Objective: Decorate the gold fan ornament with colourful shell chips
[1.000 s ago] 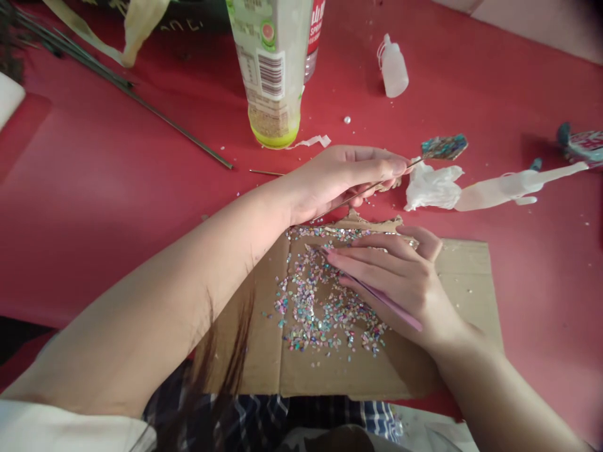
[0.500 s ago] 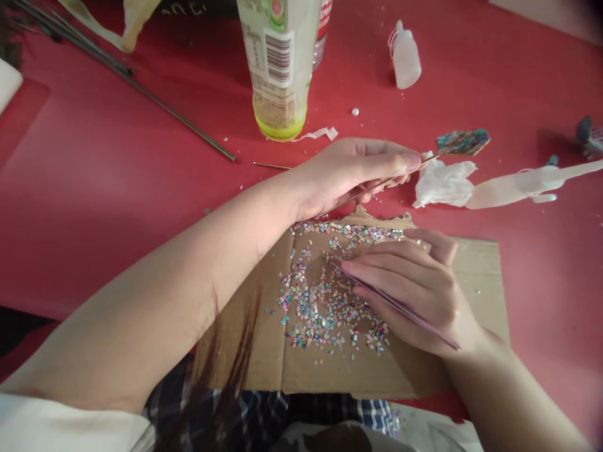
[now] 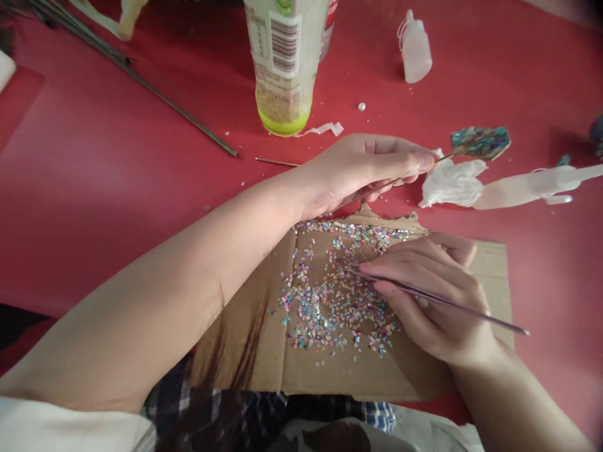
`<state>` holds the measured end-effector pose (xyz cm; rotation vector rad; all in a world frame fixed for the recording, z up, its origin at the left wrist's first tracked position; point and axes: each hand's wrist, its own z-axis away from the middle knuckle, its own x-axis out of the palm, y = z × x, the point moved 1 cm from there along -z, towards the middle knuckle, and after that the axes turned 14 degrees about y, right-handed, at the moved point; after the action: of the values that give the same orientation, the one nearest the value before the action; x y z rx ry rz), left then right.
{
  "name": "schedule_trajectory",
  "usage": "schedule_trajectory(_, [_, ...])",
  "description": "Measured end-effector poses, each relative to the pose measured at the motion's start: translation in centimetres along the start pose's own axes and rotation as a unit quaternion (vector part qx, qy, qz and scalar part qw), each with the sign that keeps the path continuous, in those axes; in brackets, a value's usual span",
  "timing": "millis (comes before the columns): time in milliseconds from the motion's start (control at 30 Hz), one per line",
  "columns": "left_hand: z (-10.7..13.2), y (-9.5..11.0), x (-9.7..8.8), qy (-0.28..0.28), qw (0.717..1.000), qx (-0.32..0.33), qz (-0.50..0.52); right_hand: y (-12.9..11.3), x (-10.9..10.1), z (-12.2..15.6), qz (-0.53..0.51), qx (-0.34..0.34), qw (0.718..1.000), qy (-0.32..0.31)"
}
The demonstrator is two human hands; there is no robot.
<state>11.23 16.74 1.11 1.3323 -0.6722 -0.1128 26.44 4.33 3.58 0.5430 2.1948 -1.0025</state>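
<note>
The left hand (image 3: 367, 169) is nearly closed, curled around a thin metal rod (image 3: 445, 158) whose far end carries a leaf-shaped piece (image 3: 480, 143) crusted with blue-green chips. The right hand (image 3: 433, 301) grips a slim pointed tool (image 3: 499, 323) (tweezers or a pick, hard to say from here), its tip down among crushed shell chips (image 3: 325, 301) scattered over a torn cardboard sheet (image 3: 330, 376) right beneath that hand.

The sheet lies on a red tabletop (image 3: 94, 220). Beyond the left hand stands a labelled plastic bottle (image 3: 282, 63), with a small dropper bottle (image 3: 414, 47) off to its right. Just past the left fingertips lies crumpled white tissue (image 3: 452, 185), touching a translucent plastic tube (image 3: 527, 185). Long green wires (image 3: 164, 103) cross the table's far left, and a plaid lap (image 3: 211, 408) shows below the cardboard.
</note>
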Motion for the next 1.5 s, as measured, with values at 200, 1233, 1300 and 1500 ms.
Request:
schedule_trajectory(200, [0.0,-0.1,-0.1,-0.016,1.000,0.022,-0.015,-1.1,0.6,0.1,-0.056,-0.051,0.996,-0.044])
schedule_trajectory(1233, [0.0,0.3,0.9,0.032,0.999,-0.012,0.004,-1.1,-0.2,0.1,-0.070,-0.055,0.994,-0.057])
schedule_trajectory(1300, [0.0,0.3,0.9,0.029,0.999,-0.009,0.014,-1.3,0.0,0.2,-0.090,-0.076,0.989,-0.087])
schedule_trajectory(1500, [-0.1,0.2,0.8,0.018,1.000,0.001,0.009,-0.7,-0.4,0.1,-0.039,-0.058,0.997,-0.030])
